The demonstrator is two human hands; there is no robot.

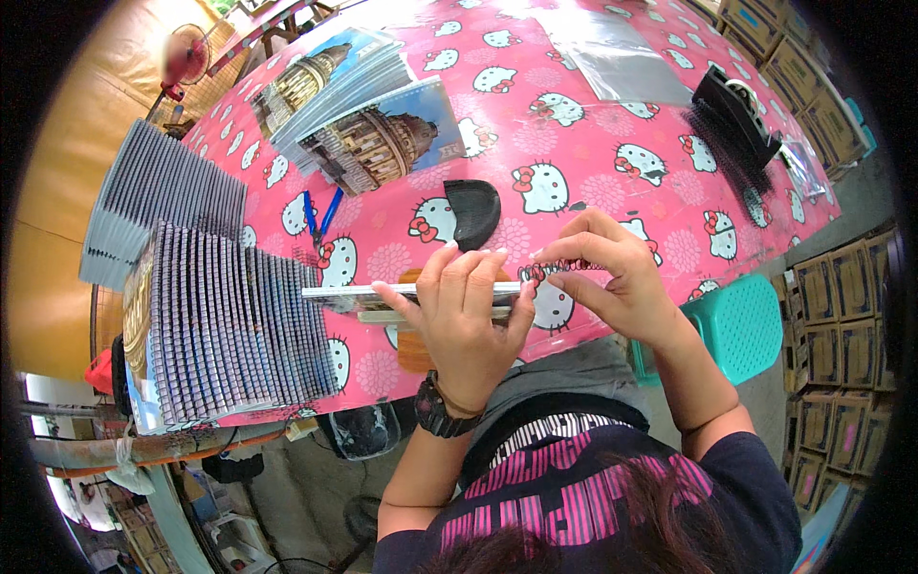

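My left hand [454, 311], a black watch on its wrist, is closed around a notebook [330, 295] held on edge above the near side of the table. A row of holes runs along its upper edge. My right hand [617, 277] pinches a dark spiral binding coil [533, 273] between thumb and fingers. The coil's left end meets the notebook's right end; how far it is threaded is hidden by my fingers. Under the notebook lies a brown wooden piece [413, 352], partly covered. Beyond my left hand is a black half-round piece [473, 212].
Bound notebooks [239, 325] stack at the left, with another pile [167, 191] behind. Unbound notebooks with building covers [382, 134] lie farther back. Blue-handled pliers [323, 218], clear plastic sleeves [631, 72] and a black holder of coils [736, 124] are on the pink table. A teal stool [736, 330] stands right.
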